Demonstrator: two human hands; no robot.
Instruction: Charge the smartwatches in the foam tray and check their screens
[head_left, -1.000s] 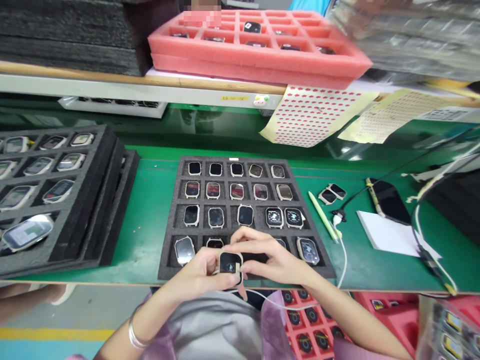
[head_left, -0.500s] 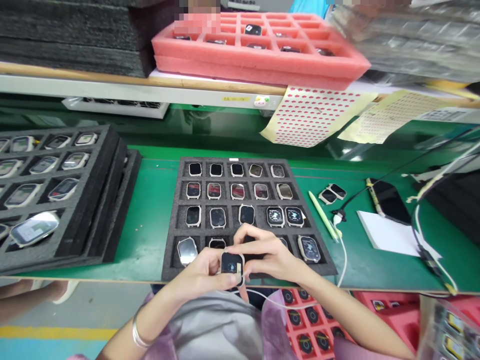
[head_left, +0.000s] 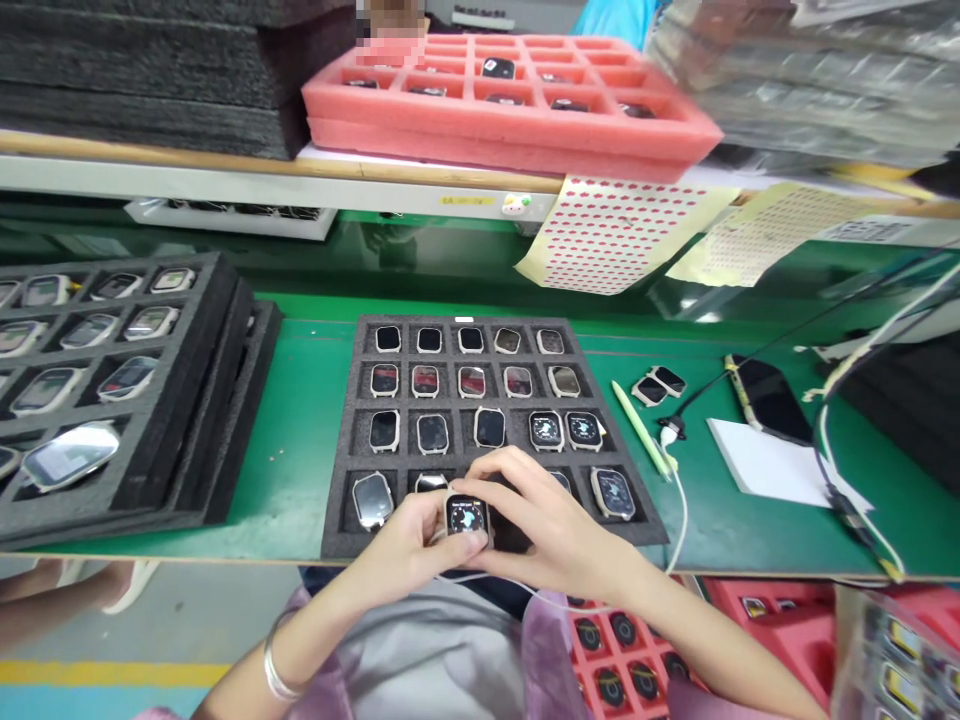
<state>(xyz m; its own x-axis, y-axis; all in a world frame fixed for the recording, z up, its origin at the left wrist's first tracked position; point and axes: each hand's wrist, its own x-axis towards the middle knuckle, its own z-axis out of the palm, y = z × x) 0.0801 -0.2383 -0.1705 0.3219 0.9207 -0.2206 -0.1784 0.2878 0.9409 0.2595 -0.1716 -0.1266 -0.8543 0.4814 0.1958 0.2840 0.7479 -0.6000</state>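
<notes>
We hold a smartwatch body (head_left: 466, 517) between both hands, just above the near edge of the black foam tray (head_left: 341, 480). Our left hand (head_left: 409, 545) grips its left side, our right hand (head_left: 544, 520) closes over its right. It is square, pale-cased, its screen lit with a dial.

The left hand (head_left: 409, 545) and right hand (head_left: 551, 525) together pinch a lit smartwatch (head_left: 466, 517) above the black foam tray (head_left: 341, 440).

Bare green counter (head_left: 300, 440) between black foam tray (head_left: 360, 440) and stacked trays (head_left: 217, 400). Right side obstructed: pen (head_left: 637, 430), cable (head_left: 679, 500), phone (head_left: 769, 400).
</notes>
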